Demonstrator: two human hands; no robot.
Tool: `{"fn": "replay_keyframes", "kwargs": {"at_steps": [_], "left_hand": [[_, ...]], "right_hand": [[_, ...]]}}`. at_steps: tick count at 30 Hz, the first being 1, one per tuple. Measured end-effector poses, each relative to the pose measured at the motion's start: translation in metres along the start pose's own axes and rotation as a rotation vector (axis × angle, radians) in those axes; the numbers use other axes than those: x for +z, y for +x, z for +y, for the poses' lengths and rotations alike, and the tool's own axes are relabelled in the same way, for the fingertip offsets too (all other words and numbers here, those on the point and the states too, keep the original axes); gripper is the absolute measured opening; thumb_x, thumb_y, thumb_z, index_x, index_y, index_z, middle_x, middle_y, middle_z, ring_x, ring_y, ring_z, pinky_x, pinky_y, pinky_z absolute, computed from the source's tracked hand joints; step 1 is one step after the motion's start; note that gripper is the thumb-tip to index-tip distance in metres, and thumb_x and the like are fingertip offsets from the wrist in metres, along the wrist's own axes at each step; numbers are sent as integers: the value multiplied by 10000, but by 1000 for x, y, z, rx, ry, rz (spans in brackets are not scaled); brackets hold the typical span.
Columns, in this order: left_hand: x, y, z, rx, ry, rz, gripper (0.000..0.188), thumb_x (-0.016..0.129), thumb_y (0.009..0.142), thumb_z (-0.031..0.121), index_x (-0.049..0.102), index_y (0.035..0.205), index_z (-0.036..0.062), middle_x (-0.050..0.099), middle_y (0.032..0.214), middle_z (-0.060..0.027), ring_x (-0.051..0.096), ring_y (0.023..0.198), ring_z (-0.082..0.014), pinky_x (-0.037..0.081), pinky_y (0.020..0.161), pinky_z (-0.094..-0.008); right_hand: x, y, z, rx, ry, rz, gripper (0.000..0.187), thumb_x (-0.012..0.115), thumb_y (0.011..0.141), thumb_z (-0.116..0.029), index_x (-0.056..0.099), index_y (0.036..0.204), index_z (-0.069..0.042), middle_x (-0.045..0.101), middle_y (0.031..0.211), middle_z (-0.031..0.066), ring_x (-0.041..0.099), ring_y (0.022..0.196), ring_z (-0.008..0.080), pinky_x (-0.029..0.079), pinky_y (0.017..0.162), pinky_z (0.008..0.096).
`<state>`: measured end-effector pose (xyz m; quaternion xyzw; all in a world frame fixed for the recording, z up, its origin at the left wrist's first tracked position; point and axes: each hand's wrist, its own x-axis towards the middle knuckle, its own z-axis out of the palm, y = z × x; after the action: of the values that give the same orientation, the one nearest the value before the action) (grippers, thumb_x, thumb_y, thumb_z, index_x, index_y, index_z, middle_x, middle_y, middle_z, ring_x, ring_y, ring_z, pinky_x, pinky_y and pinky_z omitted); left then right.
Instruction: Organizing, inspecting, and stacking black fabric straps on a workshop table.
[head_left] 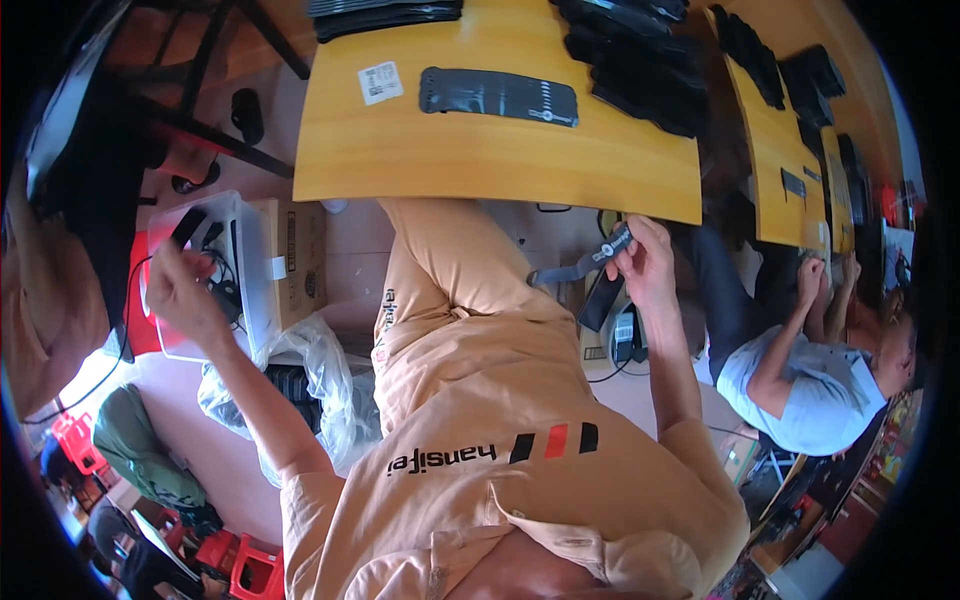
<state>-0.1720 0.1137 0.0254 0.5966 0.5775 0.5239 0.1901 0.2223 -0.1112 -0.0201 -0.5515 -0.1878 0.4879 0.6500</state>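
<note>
In the head view, the person's right hand [648,258] grasps a dark strap [612,244] between thumb and fingers, just below the near edge of the yellow wooden worktop [480,165]. The strap bears pale printing near the fingers, and its free end reaches left, over the seated person's tan trousers [480,260]. A black strip [600,302] shows just under that hand.

The left hand [188,285] is well apart from it, at the clear plastic box [258,285] on the person's left. Its fingers are curled, and I cannot tell whether they grip anything. Dark pieces and a black cable lie in or near the box, and a cardboard box [300,250] stands just beside it. Nearer the person is a clear plastic bag [325,365] with dark things inside.

On the worktop, a flat dark packet [490,95] lies near a white label [380,83]. A black stack [390,20] sits at the far left, and a pile of black pieces [650,75] at the right. Further right, a co-worker in a light blue shirt [800,390] sits at another table [765,190].
</note>
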Motion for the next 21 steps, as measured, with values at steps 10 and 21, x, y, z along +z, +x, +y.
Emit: {"fn": "replay_keyframes", "kwargs": {"at_steps": [10, 21], "left_hand": [[144, 31, 38, 51, 356, -581, 299, 502, 761, 251, 632, 624, 19, 603, 623, -181, 620, 627, -335, 490, 611, -388], [252, 76, -1, -349, 242, -734, 433, 425, 854, 288, 645, 590, 24, 628, 551, -31, 608, 484, -111, 512, 522, -229]], "right_hand": [[9, -5, 16, 31, -85, 64, 360, 510, 893, -258, 421, 592, -83, 415, 462, 16, 373, 348, 89, 383, 362, 231], [5, -13, 35, 82, -34, 46, 350, 503, 903, -239, 448, 600, -74, 451, 491, 19, 399, 359, 83, 380, 363, 209]]}}
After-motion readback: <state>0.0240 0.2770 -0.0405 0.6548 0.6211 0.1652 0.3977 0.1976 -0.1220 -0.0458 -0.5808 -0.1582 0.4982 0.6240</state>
